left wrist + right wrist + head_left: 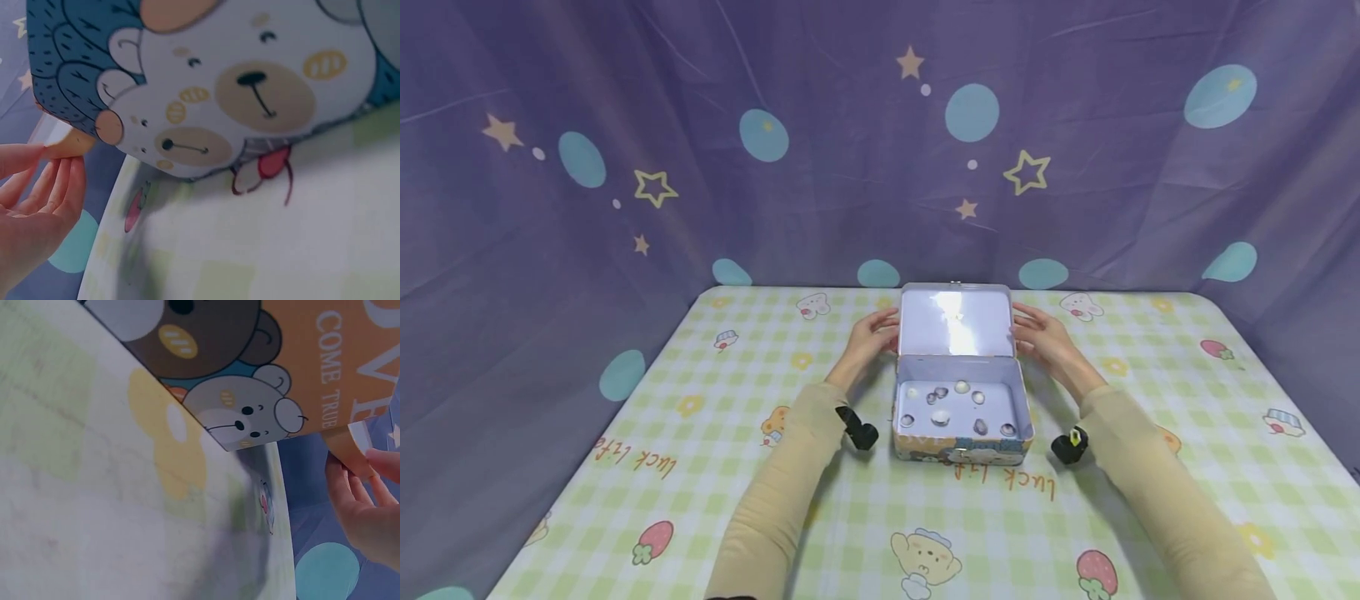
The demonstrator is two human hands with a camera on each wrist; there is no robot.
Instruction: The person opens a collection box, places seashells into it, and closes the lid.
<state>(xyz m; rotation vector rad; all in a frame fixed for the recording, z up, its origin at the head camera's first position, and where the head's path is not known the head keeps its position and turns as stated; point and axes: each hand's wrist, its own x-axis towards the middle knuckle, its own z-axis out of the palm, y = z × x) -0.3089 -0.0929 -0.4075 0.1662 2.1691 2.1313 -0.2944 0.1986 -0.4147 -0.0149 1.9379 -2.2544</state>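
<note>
A printed tin box (917,454) stands on the table with its hinged lid (925,321) raised at the back. Inside lie several small shell-like pieces (941,417), whitish and grey-brown. My left hand (867,340) pinches the lid's left edge between thumb and fingers, as the left wrist view shows at the lid's orange rim (75,145). On the opposite side my right hand (1047,342) pinches the right edge; thumb and fingers meet on the rim (347,451) in the right wrist view. Bear faces (265,94) decorate the box's outer wall.
A green-and-white checked tablecloth (850,533) with printed fruit and animals covers the table. Behind its far edge hangs a purple curtain (865,200) with stars and blue ovals. Black wrist cameras (861,433) sit at both sleeves, beside the box.
</note>
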